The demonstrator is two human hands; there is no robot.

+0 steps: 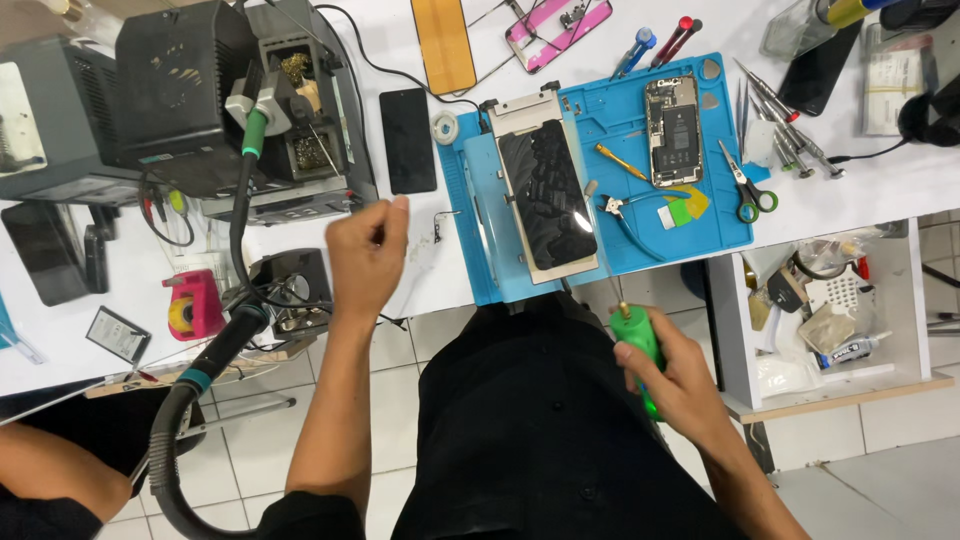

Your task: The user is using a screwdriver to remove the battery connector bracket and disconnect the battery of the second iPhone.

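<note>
Nearest me, my right hand [668, 375] grips a green-handled tool [638, 345] below the surface [430, 280]. My left hand [365, 255], loosely curled and empty, hovers beside the phone screen [547, 195] on the blue mat [620, 240]. I judge prying comes next, needing a steady tip.

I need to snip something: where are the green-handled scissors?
Head view, right side: the scissors lie at the blue mat's right edge, beside the opened phone.

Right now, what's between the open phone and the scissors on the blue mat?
Head view: between the open phone and the scissors lies only a bare strip of blue mat; nothing sits on it.
</note>
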